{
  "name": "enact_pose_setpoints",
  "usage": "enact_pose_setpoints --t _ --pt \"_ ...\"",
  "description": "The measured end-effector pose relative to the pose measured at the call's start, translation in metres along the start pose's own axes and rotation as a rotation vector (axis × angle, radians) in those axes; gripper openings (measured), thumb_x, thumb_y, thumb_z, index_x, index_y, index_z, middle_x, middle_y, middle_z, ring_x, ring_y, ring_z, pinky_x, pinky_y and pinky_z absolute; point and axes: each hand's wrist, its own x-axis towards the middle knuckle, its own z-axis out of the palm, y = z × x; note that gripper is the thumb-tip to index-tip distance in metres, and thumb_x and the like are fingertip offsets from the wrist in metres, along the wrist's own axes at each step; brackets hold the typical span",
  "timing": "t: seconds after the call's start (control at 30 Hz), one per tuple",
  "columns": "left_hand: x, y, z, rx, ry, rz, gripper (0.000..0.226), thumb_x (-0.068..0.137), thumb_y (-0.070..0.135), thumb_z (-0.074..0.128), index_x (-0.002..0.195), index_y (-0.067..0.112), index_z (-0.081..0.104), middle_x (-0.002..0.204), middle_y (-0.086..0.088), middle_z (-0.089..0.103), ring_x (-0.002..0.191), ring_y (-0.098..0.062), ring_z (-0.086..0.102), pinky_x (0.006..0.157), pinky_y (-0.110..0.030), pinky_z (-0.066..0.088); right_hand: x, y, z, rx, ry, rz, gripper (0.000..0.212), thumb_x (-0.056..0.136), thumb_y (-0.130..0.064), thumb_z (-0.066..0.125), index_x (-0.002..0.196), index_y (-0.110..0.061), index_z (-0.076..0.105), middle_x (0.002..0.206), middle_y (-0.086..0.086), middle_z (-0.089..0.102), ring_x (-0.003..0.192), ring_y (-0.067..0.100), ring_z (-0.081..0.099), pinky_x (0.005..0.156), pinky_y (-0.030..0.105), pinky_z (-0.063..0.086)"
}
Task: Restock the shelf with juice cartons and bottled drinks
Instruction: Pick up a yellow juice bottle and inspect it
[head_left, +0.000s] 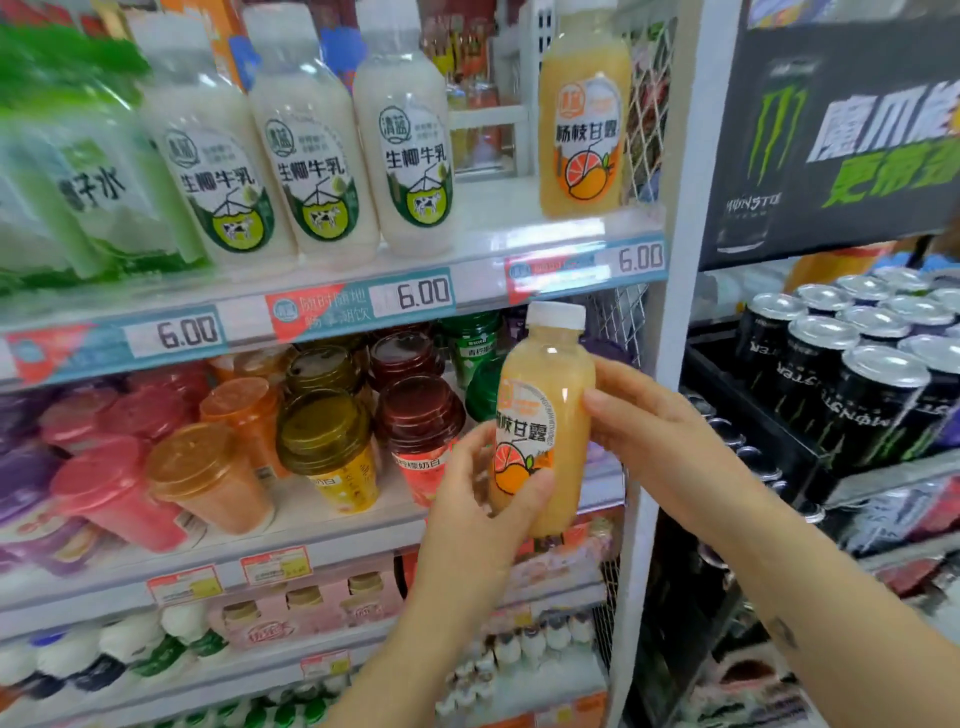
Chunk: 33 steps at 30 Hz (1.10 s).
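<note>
The juice bottle (540, 415) stands upright between both hands. The left hand (467, 499) wraps its lower half from below, thumb across the label. The right hand (660, 441) grips its upper side with thumb and fingertips. Its place looks to be above the hands and slightly to their right, on the shelf (498, 218), in the bare patch between the matching bottle (582, 135) and the milk bottles (405, 156). To do this well, lift it clear of the price rail (332, 306), keep the label facing out and set the base down flat. Then slide it level with its neighbour without knocking it.
</note>
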Motion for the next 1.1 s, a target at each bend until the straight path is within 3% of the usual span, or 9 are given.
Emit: enact_pose_setpoints --t 0.03,0.07,0.2,0.4,0.53,0.67,0.8,0.97,1.1 --pt "0.005 0.006 -0.002 0.066 0.042 0.075 0.046 0.077 0.027 0.073 0.113 0.04 0.048 0.104 0.032 0.061 0.094 0.014 0.058 0.076 -0.012 0.049 0.003 -0.012 0.002 -0.027 0.01 -0.031 0.043 0.079 -0.032 0.067 0.122 -0.025 0.063 0.115 0.024 0.062 0.096 0.056 0.054 0.091 0.069 0.041" --pt "0.009 0.014 -0.005 0.142 0.083 0.149 0.048 0.078 0.024 0.076 0.111 0.043 0.047 0.104 0.038 0.059 0.097 0.015 0.057 0.078 -0.011 0.048 0.006 -0.023 0.003 -0.053 0.018 -0.059 0.044 0.079 -0.028 0.066 0.123 -0.025 0.062 0.115 0.024 0.063 0.102 0.056 0.054 0.092 0.07 0.04" --pt "0.026 0.042 -0.014 0.468 0.249 0.424 0.06 0.071 0.035 0.08 0.114 0.054 0.042 0.119 0.027 0.049 0.114 0.004 0.049 0.098 -0.03 0.045 0.019 -0.065 0.015 -0.165 0.041 -0.195 0.074 0.076 -0.019 0.077 0.139 -0.028 0.038 0.118 0.003 0.065 0.102 0.019 0.067 0.09 0.039 0.054" --pt "0.045 0.087 -0.01 0.67 0.407 0.675 0.067 0.072 0.044 0.077 0.124 0.044 0.034 0.121 0.017 0.042 0.118 -0.014 0.047 0.092 -0.036 0.045 0.023 -0.111 0.04 -0.282 0.174 -0.531 0.08 0.072 -0.014 0.081 0.134 -0.037 0.035 0.123 -0.016 0.053 0.093 0.002 0.065 0.068 0.016 0.053" --pt "0.066 0.114 -0.012 0.718 0.409 0.776 0.063 0.076 0.058 0.062 0.128 0.037 0.034 0.13 0.009 0.046 0.12 -0.012 0.046 0.094 -0.031 0.044 0.037 -0.144 0.042 -0.347 0.159 -0.672 0.074 0.073 -0.009 0.08 0.128 -0.034 0.038 0.119 -0.007 0.055 0.091 0.012 0.065 0.067 0.016 0.052" --pt "0.085 0.128 -0.03 0.893 0.447 0.913 0.049 0.088 0.044 0.051 0.133 0.031 0.036 0.133 0.005 0.048 0.123 -0.013 0.044 0.101 -0.036 0.041 0.056 -0.178 0.042 -0.579 0.153 -0.763 0.077 0.071 -0.014 0.082 0.125 -0.044 0.035 0.113 -0.034 0.048 0.095 0.003 0.059 0.075 0.019 0.052" --pt "0.103 0.149 -0.044 0.893 0.534 0.936 0.045 0.086 0.039 0.045 0.129 0.03 0.039 0.127 0.002 0.052 0.118 -0.018 0.049 0.096 -0.041 0.045 0.084 -0.192 0.04 -0.785 0.206 -0.773 0.084 0.07 -0.023 0.082 0.135 -0.043 0.034 0.12 -0.012 0.054 0.099 0.014 0.057 0.086 0.04 0.052" --pt "0.128 0.176 -0.057 1.046 0.592 0.998 0.044 0.085 0.035 0.043 0.126 0.022 0.052 0.126 0.0 0.054 0.115 -0.019 0.049 0.1 -0.042 0.041 0.109 -0.195 0.043 -0.961 0.147 -0.737 0.085 0.073 -0.028 0.081 0.14 -0.041 0.029 0.126 -0.006 0.053 0.095 0.015 0.058 0.083 0.036 0.051" --pt "0.15 0.189 -0.065 1.188 0.616 1.01 0.041 0.08 0.025 0.058 0.121 0.019 0.058 0.124 -0.005 0.057 0.113 -0.029 0.056 0.102 -0.054 0.041 0.121 -0.192 0.046 -1.013 0.144 -0.67 0.084 0.073 -0.031 0.08 0.14 -0.04 0.03 0.135 -0.008 0.048 0.092 0.012 0.057 0.084 0.036 0.051"
